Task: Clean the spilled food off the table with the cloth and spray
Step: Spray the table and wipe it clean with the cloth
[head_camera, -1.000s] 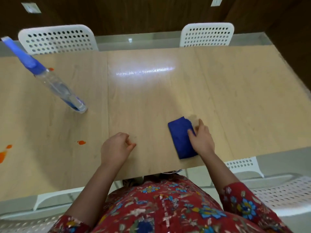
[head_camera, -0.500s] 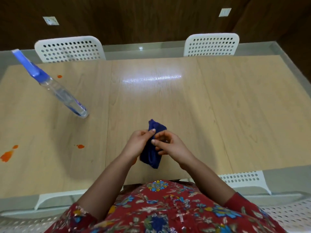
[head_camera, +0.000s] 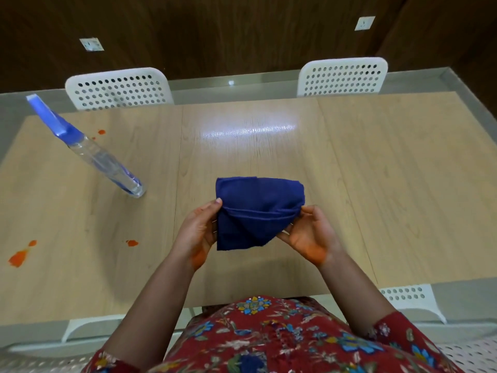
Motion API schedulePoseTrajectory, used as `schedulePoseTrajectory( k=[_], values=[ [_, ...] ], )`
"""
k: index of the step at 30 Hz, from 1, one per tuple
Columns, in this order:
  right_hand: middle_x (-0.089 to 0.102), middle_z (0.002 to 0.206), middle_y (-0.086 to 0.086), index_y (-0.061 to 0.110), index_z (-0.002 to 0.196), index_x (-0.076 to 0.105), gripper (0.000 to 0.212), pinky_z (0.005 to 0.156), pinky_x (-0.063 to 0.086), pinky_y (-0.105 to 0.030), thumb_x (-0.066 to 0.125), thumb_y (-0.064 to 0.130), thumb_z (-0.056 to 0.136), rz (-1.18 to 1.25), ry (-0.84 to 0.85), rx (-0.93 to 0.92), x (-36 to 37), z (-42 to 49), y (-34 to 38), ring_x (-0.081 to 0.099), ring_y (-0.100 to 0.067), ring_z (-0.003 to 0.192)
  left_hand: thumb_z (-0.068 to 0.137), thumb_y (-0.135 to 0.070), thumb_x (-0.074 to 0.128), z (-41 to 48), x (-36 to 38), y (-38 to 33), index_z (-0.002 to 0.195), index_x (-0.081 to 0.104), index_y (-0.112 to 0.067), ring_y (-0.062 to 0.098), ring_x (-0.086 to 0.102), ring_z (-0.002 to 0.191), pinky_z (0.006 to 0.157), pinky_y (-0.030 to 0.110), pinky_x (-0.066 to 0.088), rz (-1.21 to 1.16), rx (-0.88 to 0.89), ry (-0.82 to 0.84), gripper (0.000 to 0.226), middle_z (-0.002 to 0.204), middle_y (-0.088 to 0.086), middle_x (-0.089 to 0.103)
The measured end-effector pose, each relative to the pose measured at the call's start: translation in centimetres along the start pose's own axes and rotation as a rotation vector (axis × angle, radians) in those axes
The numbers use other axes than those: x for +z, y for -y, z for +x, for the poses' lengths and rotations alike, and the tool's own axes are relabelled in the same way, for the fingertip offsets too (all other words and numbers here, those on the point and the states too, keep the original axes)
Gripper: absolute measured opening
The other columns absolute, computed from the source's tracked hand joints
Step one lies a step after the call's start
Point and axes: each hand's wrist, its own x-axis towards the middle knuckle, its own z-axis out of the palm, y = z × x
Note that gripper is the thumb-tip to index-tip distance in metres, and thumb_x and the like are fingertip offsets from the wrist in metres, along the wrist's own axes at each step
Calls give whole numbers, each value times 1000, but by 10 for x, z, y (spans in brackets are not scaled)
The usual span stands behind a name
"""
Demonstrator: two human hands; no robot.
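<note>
Cloth [head_camera: 258, 211], dark blue and loosely folded, is held up between both hands over the near middle of the counter [head_camera: 376, 184], with a hemmed edge running across it from side to side. The left grip [head_camera: 197, 230] is closed on the cloth's left edge, thumb on top and fingers hidden behind the fabric. The right grip [head_camera: 309, 232] pinches the right corner, fingers curled round it and palm turned up. The heel of each palm carries an orange smear.

Well to the left of the cloth, the spray bottle [head_camera: 99, 154] stands with its base on the counter. Its body is clear, its trigger head is blue, and its top leans toward the upper left of the head view. Orange spilled food lies in three places on the left part of the counter: a large patch [head_camera: 20, 257] near the left edge, a small spot [head_camera: 131, 242] just left of the left wrist, and small spots [head_camera: 101, 132] at the far side beside the bottle's head.

Two white perforated chairs [head_camera: 118, 88] [head_camera: 343, 76] stand at the far side of the counter, against a dark wood wall with two sockets [head_camera: 91, 44] [head_camera: 364, 23]. A red floral garment [head_camera: 269, 340] fills the bottom of the view.
</note>
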Motion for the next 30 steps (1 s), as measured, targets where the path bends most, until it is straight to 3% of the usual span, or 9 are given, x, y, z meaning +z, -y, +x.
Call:
schedulePoseTrajectory(
  k=[3, 6, 10, 15, 21, 23, 26, 28, 30],
  values=[
    [57, 134, -12, 12, 127, 53, 43, 97, 47, -45, 42, 32, 90, 30, 21, 10, 5, 2, 0, 55, -31, 118, 87, -38, 55, 0, -3, -3, 104, 66, -15, 18, 65, 93, 77, 31, 54, 111, 56, 75, 30, 98, 1, 70],
    [63, 129, -9, 15, 131, 56, 46, 91, 50, -45, 51, 40, 94, -140, -36, -36, 17, 5, 7, 58, -31, 119, 83, -54, 46, 3, -3, -9, 117, 63, -18, 21, 68, 100, 86, 36, 53, 159, 35, 60, 53, 109, 3, 72],
    [71, 112, -5, 13, 117, 63, 28, 83, 52, -34, 50, 28, 97, -331, -56, -202, 34, 6, 17, 66, -20, 106, 95, -31, 53, 8, -4, -16, 100, 71, -12, 23, 70, 92, 81, 30, 53, 401, 92, 57, 27, 95, 7, 74],
    [72, 103, -2, 13, 112, 64, 24, 80, 54, -28, 47, 20, 97, -373, 40, -261, 42, -1, 41, 67, -15, 98, 98, -20, 49, 11, -5, -32, 98, 72, -8, 17, 69, 96, 86, 22, 53, 468, 165, 122, 25, 99, 5, 74],
    [73, 104, 9, 29, 109, 65, 18, 81, 54, -26, 49, 26, 100, -841, -10, -339, 51, -4, 64, 68, -9, 101, 99, -16, 49, 18, 9, -61, 88, 68, -10, 12, 61, 73, 61, 20, 52, 444, 298, 69, 23, 82, 4, 65],
    [73, 108, 6, 23, 115, 65, 24, 83, 53, -27, 46, 30, 101, -734, -2, -284, 51, -2, 69, 67, -13, 102, 98, -24, 51, 25, 15, -65, 89, 68, -13, 13, 62, 74, 59, 19, 50, 240, 201, 29, 22, 84, 0, 68],
    [69, 116, -12, 13, 121, 64, 63, 80, 51, -39, 34, 62, 96, -272, -93, 78, 42, 5, 55, 67, -30, 99, 97, -56, 38, 32, 15, -48, 104, 68, -16, 21, 72, 77, 57, 25, 56, -202, -280, -10, 50, 97, 5, 74],
    [68, 114, -22, 3, 119, 61, 87, 78, 55, -44, 24, 76, 88, -138, -151, 284, 27, 11, 30, 68, -36, 94, 93, -68, 26, 33, 10, -20, 115, 64, -13, 29, 73, 78, 56, 34, 59, -286, -490, 31, 70, 98, 13, 74],
    [67, 109, -25, -2, 118, 59, 89, 76, 55, -42, 23, 75, 89, -118, -193, 365, 17, 12, 16, 67, -37, 93, 95, -65, 24, 34, 4, 1, 124, 58, -7, 32, 73, 80, 59, 36, 59, -282, -578, 36, 73, 102, 19, 72]
  ],
)
